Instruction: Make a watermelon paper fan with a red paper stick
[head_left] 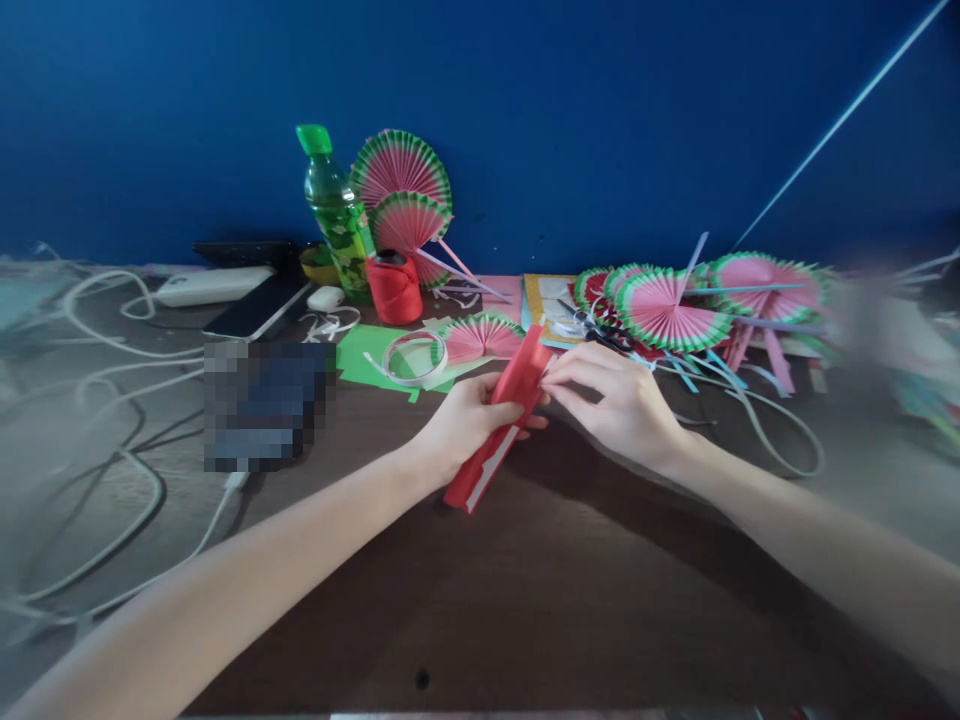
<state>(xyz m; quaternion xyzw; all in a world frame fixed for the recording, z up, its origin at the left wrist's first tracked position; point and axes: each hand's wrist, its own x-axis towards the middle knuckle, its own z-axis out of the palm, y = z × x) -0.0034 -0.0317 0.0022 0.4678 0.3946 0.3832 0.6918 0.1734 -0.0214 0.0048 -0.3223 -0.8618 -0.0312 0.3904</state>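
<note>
My left hand is closed around a narrow folded strip of red paper, held tilted above the dark table. Along the lower part of this paper runs a white strip that looks like tape. At the paper's upper right edge, the fingertips of my right hand are pinched together. Something small and pale shows at those fingertips, too small to name. Just behind the hands lies a pink and green pleated paper fan, next to a roll of white tape on green paper.
A green-capped bottle and a red roll stand at the back, near upright paper fans. More fans and scissors lie back right. A pixelated phone and white cables occupy the left.
</note>
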